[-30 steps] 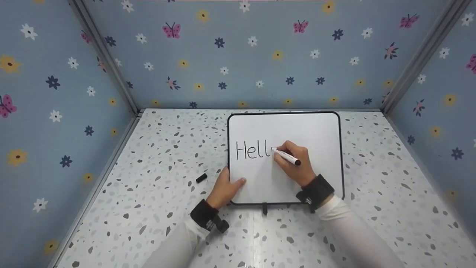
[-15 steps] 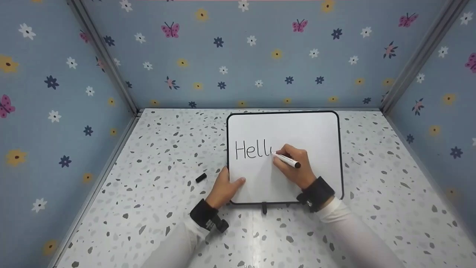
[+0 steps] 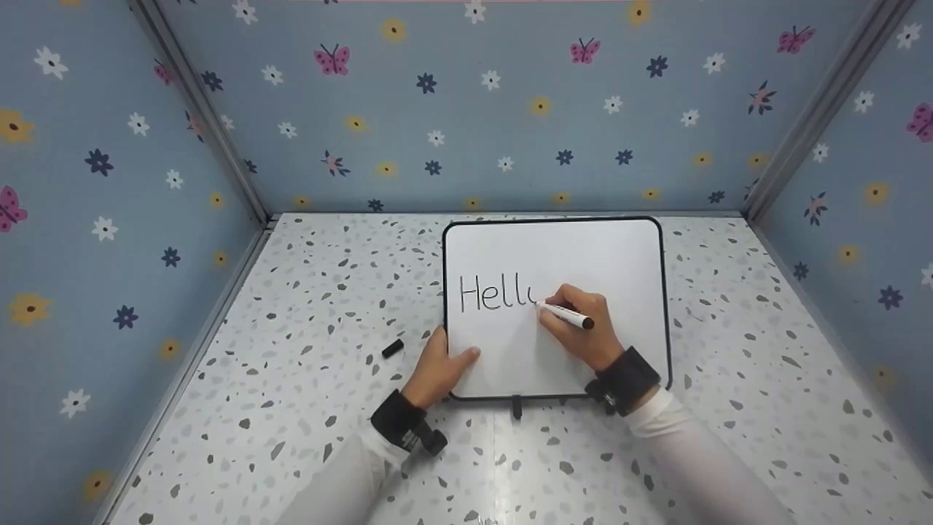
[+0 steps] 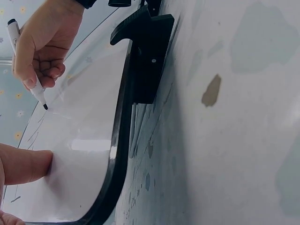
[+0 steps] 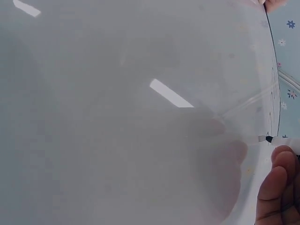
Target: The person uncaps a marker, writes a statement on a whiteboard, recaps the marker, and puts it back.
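Observation:
A whiteboard (image 3: pixel 525 357) with a black frame stands tilted on a small black stand, "Hell" and the start of a curved stroke drawn on it. My right hand (image 3: pixel 583 328) pinches a white marker (image 3: pixel 568 315), its dark tip at the board beside that stroke; the marker (image 4: pixel 37 91) is also in the left wrist view. My left hand (image 3: pixel 441 368) grips the board's lower left edge. Its thumb (image 4: pixel 28 164) lies on the white face, while the other fingers are mostly hidden. In the right wrist view, the right hand's fingers (image 5: pixel 276 183) are curled near the marker tip.
A black marker cap (image 3: pixel 393 348) lies on the speckled tabletop (image 3: pixel 321 292), left of the board. Black stand feet (image 3: pixel 517 407) show under the board's lower edge. Blue flowered panels (image 3: pixel 466 109) enclose the table at the back and both sides.
My right hand has moved slightly down with the marker, then a little right. A curved stroke has grown after the second "l". My left hand keeps its hold on the board.

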The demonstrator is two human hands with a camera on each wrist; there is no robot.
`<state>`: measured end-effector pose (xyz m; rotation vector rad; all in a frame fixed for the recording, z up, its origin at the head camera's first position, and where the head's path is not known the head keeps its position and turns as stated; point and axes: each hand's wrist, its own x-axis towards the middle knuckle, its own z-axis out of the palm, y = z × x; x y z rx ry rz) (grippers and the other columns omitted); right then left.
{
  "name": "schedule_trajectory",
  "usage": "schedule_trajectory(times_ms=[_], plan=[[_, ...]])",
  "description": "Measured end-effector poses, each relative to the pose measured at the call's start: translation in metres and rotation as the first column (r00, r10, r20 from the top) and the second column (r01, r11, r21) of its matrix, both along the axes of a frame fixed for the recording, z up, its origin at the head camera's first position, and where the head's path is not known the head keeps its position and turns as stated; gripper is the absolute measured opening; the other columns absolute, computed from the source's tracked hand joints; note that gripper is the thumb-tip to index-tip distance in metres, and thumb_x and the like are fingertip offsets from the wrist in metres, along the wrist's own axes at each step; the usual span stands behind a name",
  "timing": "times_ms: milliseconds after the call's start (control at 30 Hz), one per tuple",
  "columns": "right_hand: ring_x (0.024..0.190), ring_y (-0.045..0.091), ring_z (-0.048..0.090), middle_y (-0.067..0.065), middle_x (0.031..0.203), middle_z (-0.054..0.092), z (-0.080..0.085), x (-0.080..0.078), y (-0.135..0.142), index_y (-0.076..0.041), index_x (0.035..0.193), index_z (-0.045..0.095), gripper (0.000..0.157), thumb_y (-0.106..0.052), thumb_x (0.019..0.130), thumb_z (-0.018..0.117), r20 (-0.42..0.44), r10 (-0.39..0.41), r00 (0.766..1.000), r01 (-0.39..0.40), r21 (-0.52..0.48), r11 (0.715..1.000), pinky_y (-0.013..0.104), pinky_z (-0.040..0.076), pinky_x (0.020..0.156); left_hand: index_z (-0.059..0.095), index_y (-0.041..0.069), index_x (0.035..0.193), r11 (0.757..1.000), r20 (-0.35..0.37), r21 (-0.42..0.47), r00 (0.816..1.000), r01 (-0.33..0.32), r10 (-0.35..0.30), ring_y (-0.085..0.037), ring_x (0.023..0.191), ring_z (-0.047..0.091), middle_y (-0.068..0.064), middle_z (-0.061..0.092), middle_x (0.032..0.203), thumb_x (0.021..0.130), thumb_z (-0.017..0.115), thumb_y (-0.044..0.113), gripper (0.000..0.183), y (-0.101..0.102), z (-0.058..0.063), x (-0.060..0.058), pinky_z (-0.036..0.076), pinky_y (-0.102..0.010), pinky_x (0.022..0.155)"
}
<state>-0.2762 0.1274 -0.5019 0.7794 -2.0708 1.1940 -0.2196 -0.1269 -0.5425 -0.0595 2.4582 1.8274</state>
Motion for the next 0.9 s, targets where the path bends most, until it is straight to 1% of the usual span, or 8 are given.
schedule_trajectory(times_ms=[233,500,700,900], plan=[[0.055,0.007,0.047,0.009,0.063,0.07,-0.0006,-0.0015,0.0016,-0.002,0.07,0.062,0.013,0.009,0.074,0.067,-0.016,-0.012,1.0,0.012,-0.024,1.0,0.013,0.033,0.054,0.041,-0.007,0.156,1.0,-0.003,0.012,1.0,0.004,-0.004,-0.044,0.145,0.055,-0.03,0.053,0.156,0.1,0.07,0.013,0.067,-0.0002,-0.0011,0.0003,0.041,-0.056,0.127],[0.055,0.007,0.045,0.008,0.062,0.068,0.0,-0.0049,0.0027,-0.002,0.07,0.063,0.015,0.01,0.075,0.068,-0.032,-0.026,0.999,0.024,-0.048,0.999,0.015,0.033,0.054,0.042,-0.008,0.154,1.0,-0.017,-0.002,1.0,0.011,-0.011,-0.043,0.143,0.056,-0.03,0.055,0.153,0.1,0.07,0.013,0.065,-0.0014,-0.0042,-0.001,0.043,-0.057,0.125],[0.056,0.009,0.046,0.009,0.062,0.067,0.0009,-0.0079,0.0016,-0.001,0.071,0.062,0.014,0.01,0.076,0.069,-0.029,-0.049,0.998,0.047,-0.059,0.997,0.014,0.034,0.055,0.042,-0.006,0.155,1.0,0.006,-0.004,1.0,-0.001,0.001,-0.044,0.147,0.054,-0.03,0.052,0.158,0.1,0.071,0.015,0.066,0.0,-0.0029,-0.0009,0.04,-0.057,0.128],[0.057,0.01,0.047,0.01,0.064,0.067,0.0033,-0.0096,-0.0017,0.0,0.073,0.063,0.012,0.01,0.077,0.068,-0.032,-0.054,0.998,0.052,-0.056,0.997,0.013,0.033,0.056,0.043,-0.004,0.155,1.0,0.006,0.005,1.0,-0.007,0.007,-0.043,0.145,0.055,-0.029,0.053,0.157,0.1,0.07,0.015,0.064,0.0006,-0.0011,-0.0007,0.041,-0.056,0.127]])
